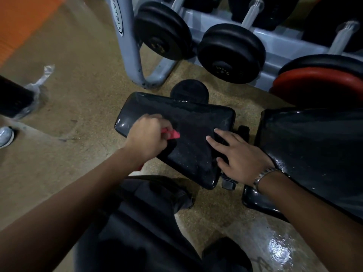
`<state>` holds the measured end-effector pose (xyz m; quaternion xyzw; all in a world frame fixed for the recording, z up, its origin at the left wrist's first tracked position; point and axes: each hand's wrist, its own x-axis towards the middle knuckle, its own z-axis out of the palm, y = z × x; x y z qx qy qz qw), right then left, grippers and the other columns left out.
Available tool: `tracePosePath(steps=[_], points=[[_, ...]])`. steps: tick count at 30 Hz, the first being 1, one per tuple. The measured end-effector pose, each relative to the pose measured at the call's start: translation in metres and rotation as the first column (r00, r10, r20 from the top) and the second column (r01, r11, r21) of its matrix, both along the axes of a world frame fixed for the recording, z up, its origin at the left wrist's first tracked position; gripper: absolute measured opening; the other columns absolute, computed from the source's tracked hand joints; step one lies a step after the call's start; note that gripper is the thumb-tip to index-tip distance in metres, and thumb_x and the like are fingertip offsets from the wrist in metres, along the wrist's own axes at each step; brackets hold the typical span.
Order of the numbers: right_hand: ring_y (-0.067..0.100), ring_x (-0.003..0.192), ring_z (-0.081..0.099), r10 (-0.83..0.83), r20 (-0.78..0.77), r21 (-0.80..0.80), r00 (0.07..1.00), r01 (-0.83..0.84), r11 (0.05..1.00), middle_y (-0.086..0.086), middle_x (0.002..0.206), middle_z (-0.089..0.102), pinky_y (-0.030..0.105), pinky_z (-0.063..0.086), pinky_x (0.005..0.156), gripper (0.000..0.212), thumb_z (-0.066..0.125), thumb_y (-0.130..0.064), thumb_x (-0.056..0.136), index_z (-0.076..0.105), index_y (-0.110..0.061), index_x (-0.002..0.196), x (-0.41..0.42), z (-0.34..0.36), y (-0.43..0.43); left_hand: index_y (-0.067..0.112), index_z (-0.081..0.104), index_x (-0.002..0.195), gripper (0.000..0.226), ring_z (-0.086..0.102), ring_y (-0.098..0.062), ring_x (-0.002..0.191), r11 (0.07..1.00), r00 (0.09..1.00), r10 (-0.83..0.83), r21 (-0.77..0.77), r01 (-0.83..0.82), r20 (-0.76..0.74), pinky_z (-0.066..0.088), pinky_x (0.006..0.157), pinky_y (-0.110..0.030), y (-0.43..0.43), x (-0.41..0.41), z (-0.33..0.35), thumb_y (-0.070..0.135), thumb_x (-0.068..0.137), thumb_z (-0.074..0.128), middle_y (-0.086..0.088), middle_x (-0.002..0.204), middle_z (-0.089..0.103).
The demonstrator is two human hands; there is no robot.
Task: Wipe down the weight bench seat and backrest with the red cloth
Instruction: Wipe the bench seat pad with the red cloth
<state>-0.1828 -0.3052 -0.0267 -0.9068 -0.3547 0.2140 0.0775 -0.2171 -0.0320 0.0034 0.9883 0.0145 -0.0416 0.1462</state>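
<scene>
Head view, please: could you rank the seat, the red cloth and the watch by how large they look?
1. Seat
2. Watch and red cloth look alike; the left hand hides most of the cloth, so I won't rank them.

We see a red cloth (171,134) at centre on the glossy black seat (188,118); the backrest (314,146) at right is black too. The floor (78,107) is speckled tan, a strip (21,26) in the upper left orange, the rack (129,48) pale grey-blue, its dumbbells (231,54) black, one plate (318,85) at right red.
</scene>
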Motion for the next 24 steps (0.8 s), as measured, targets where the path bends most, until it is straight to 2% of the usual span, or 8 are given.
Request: tracePosePath(steps=[2, 4, 7, 12, 17, 19, 22, 24], points=[[0.012, 0.155, 0.002, -0.005, -0.006, 0.005, 1.0, 0.005, 1.0, -0.011, 0.169, -0.004, 0.035, 0.054, 0.098, 0.064, 0.037, -0.042, 0.105, 0.005, -0.041, 0.161, 0.001, 0.001, 0.0, 0.023, 0.073, 0.086, 0.012, 0.06, -0.025, 0.089, 0.998, 1.0, -0.012, 0.067, 0.013, -0.018, 0.05, 0.077, -0.037, 0.005, 0.011, 0.002, 0.015, 0.08, 0.066, 0.002, 0.089, 0.065], [0.012, 0.156, 0.002, -0.01, -0.012, 0.013, 1.0, 0.01, 1.0, -0.012, 0.17, -0.004, 0.035, 0.054, 0.099, 0.065, 0.038, -0.041, 0.105, 0.005, -0.041, 0.161, 0.002, 0.002, 0.0, 0.021, 0.072, 0.082, 0.014, 0.062, -0.03, 0.089, 0.99, 0.996, 0.072, 0.116, -0.077, 0.049, 0.05, 0.077, -0.039, 0.01, 0.032, 0.001, 0.013, 0.08, 0.061, -0.003, 0.088, 0.067], [0.011, 0.156, 0.002, -0.016, -0.019, 0.03, 1.0, 0.017, 0.999, -0.012, 0.17, -0.004, 0.032, 0.052, 0.099, 0.065, 0.039, -0.04, 0.105, 0.006, -0.041, 0.161, 0.001, 0.003, 0.001, 0.021, 0.078, 0.089, 0.022, 0.065, -0.034, 0.088, 0.981, 0.974, 0.168, 0.076, -0.181, 0.15, 0.049, 0.082, -0.04, 0.0, 0.057, -0.002, 0.014, 0.084, 0.058, -0.007, 0.088, 0.073], [0.011, 0.156, 0.004, -0.029, -0.026, 0.042, 0.999, 0.03, 0.999, -0.012, 0.17, -0.002, 0.03, 0.052, 0.092, 0.066, 0.042, -0.038, 0.104, 0.008, -0.042, 0.16, 0.0, 0.002, 0.001, 0.019, 0.076, 0.092, 0.017, 0.061, -0.028, 0.093, 0.992, 0.992, -0.113, 0.064, 0.109, 0.059, 0.039, 0.084, -0.032, -0.01, 0.065, -0.009, 0.016, 0.088, 0.06, -0.004, 0.092, 0.068], [0.013, 0.156, 0.005, -0.039, -0.024, 0.057, 0.999, 0.04, 0.998, -0.01, 0.17, 0.001, 0.031, 0.051, 0.093, 0.066, 0.043, -0.037, 0.103, 0.011, -0.04, 0.161, 0.001, 0.002, 0.001, 0.027, 0.077, 0.098, 0.032, 0.058, -0.036, 0.096, 0.978, 0.985, 0.112, 0.162, -0.132, 0.128, 0.048, 0.085, -0.047, -0.009, 0.094, -0.022, 0.031, 0.094, 0.046, -0.005, 0.104, 0.07], [0.013, 0.156, 0.006, -0.036, -0.011, 0.055, 0.999, 0.037, 0.998, -0.01, 0.17, 0.001, 0.03, 0.051, 0.091, 0.066, 0.042, -0.038, 0.103, 0.011, -0.04, 0.161, 0.0, 0.002, 0.001, 0.027, 0.077, 0.099, 0.039, 0.058, -0.032, 0.093, 0.994, 0.996, 0.015, 0.109, -0.025, 0.088, 0.047, 0.085, -0.046, -0.018, 0.095, -0.026, 0.037, 0.09, 0.04, -0.003, 0.103, 0.071], [0.013, 0.156, 0.007, -0.029, 0.004, 0.049, 1.0, 0.029, 0.998, -0.009, 0.17, 0.001, 0.029, 0.05, 0.094, 0.065, 0.041, -0.038, 0.103, 0.01, -0.039, 0.161, 0.0, 0.001, 0.001, 0.021, 0.077, 0.103, 0.036, 0.058, -0.026, 0.091, 0.974, 0.971, -0.227, 0.013, 0.227, 0.069, 0.046, 0.085, -0.042, -0.011, 0.085, -0.024, 0.037, 0.091, 0.048, -0.001, 0.102, 0.07], [0.013, 0.156, 0.006, -0.031, 0.007, 0.054, 1.0, 0.03, 0.998, -0.008, 0.17, 0.001, 0.029, 0.05, 0.095, 0.065, 0.041, -0.038, 0.103, 0.011, -0.039, 0.161, 0.001, 0.001, 0.0, 0.018, 0.077, 0.104, 0.035, 0.06, -0.026, 0.091, 0.975, 0.969, -0.224, 0.029, 0.222, 0.106, 0.046, 0.086, -0.041, 0.001, 0.089, -0.022, 0.036, 0.093, 0.049, -0.004, 0.101, 0.07]])
